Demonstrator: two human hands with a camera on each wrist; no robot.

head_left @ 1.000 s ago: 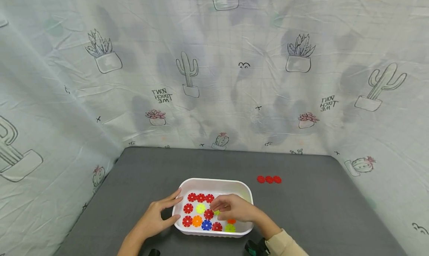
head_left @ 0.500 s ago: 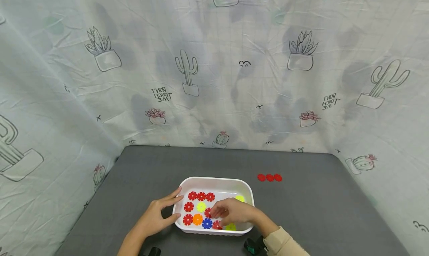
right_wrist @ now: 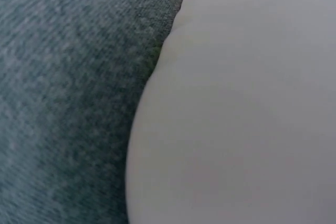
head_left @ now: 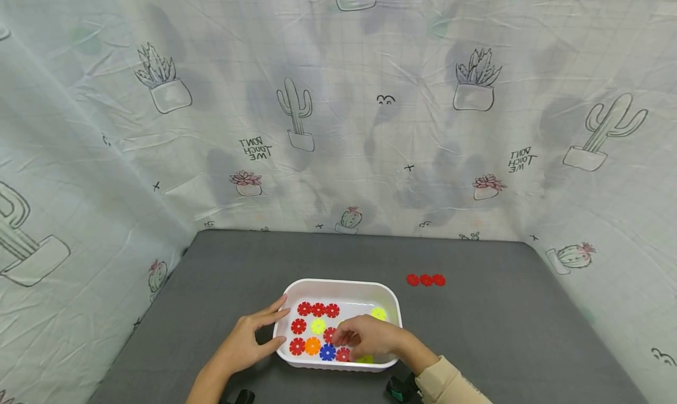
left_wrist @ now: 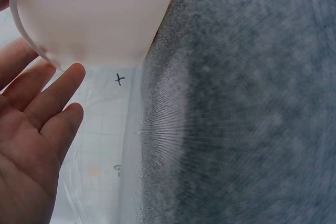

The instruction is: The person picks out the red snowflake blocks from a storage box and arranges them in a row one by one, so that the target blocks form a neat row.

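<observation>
The white tray of coloured gear discs is steadied at its left wall by the flat left hand. The right hand has been lowered toward the near discs, fingers curled; whether a disc is pinched cannot be told. Three red discs lie well beyond it on the counter.

Even, soft light with faint shadows; both wrist views blurred close-up.

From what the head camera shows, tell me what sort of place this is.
Probably a makeshift recording booth, not a lived-in room. A cactus-print sheet hangs as a backdrop on three sides of a grey felt-covered table. On it stand only a white tray of coloured gear discs and three red discs.
</observation>
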